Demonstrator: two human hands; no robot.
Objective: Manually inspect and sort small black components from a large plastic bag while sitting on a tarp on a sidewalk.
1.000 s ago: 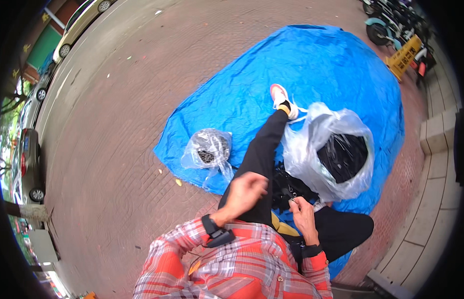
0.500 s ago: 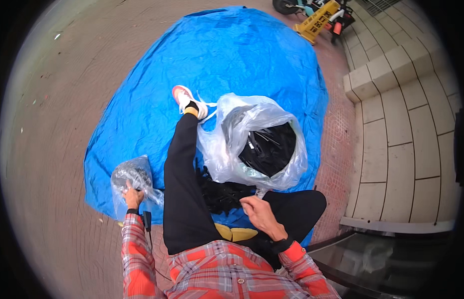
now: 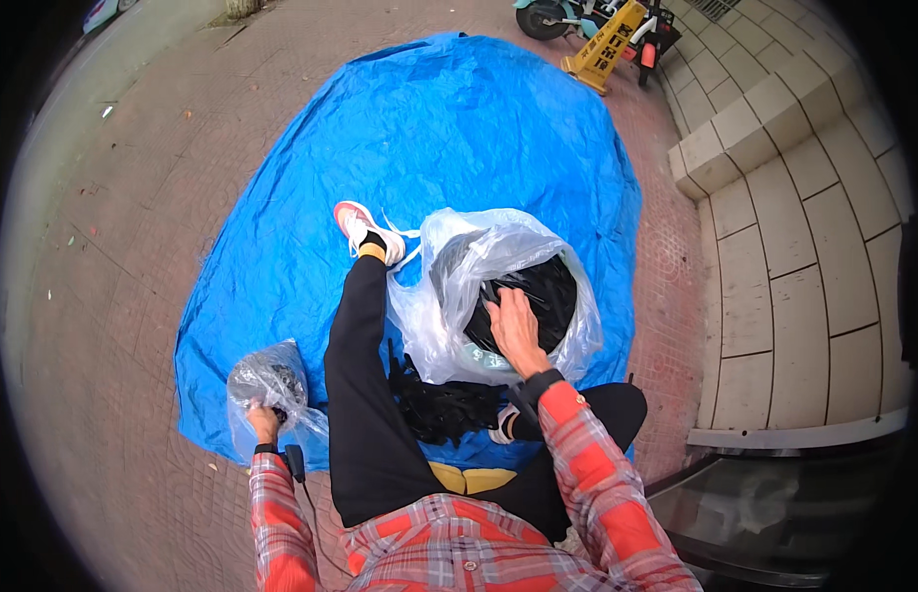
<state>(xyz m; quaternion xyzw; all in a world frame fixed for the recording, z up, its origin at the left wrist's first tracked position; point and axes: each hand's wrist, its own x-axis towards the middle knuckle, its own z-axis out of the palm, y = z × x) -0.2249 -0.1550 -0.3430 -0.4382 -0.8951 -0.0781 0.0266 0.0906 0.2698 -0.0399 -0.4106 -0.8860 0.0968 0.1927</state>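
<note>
A large translucent plastic bag (image 3: 434,321) stands on the blue tarp with its mouth wide, full of black strips (image 3: 552,286). My right hand (image 3: 515,326) reaches into that mouth, its fingers bent and a little apart at the strips; nothing shows in it. Off to the left lies a smaller clear plastic bag (image 3: 291,375) with small dark pieces inside. At its lower end is my left hand (image 3: 264,419), fingers curled into the bag's mouth; what they hold is hard to make out. Between my legs lies a heap of black strips (image 3: 444,405).
Under everything spreads the blue tarp (image 3: 459,128) on brick paving. My stretched leg with a white and pink shoe (image 3: 368,232) divides the two bags. A yellow floor sign (image 3: 605,49) and a scooter (image 3: 548,15) stand beyond; a tiled step (image 3: 765,286) rises on the right.
My right hand has moved up and forward from beside the strip heap into the large bag's mouth. The left hand stays at the small bag. The view has shifted slightly.
</note>
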